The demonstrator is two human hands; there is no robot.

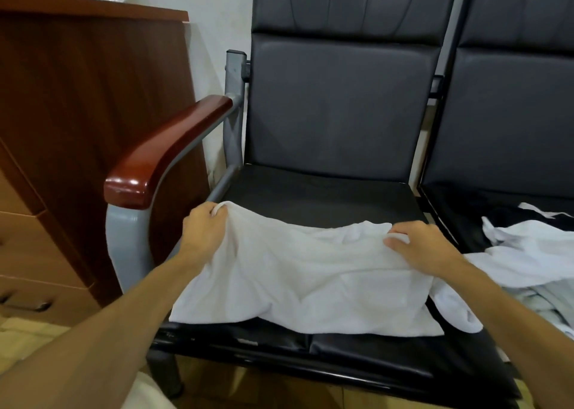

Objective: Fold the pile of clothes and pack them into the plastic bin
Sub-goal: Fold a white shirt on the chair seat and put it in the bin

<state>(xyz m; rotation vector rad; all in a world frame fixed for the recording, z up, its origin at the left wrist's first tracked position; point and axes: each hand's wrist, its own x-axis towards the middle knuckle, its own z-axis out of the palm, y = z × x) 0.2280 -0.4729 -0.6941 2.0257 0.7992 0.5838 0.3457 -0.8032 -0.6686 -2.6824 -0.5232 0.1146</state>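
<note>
So, wooden desk [77, 98] at far left, then the chair's armrest [161, 154]. Left hand [203, 228] is just right of the armrest's front end, fingers curled, pinching the far-left corner of the white cloth [295, 284]. The cloth lies on the black seat [310, 188], spread with its long axis running left to right across the seat. Its near edge is flat at the seat front and its far edge is raised a little between the two hands. Can't tell what garment it is. Right hand [419, 247] grips the far-right corner, thumb and fingers bunched on the fabric. The hands are well apart, one at each end of the far edge, and neither is nearer the cloth since both hold it.

Right of that, the pile [528, 253] of unfolded white clothes sits on the next seat, touching or overlapping the cloth's right end. Bin is not in view.

Judgement: early in the task, first fold of this piece in hand. The free near edge lies toward the person from both hands, so the next move likely brings the held far edge toward it, across the short axis. Risk: the right end drags on the pile.
</note>
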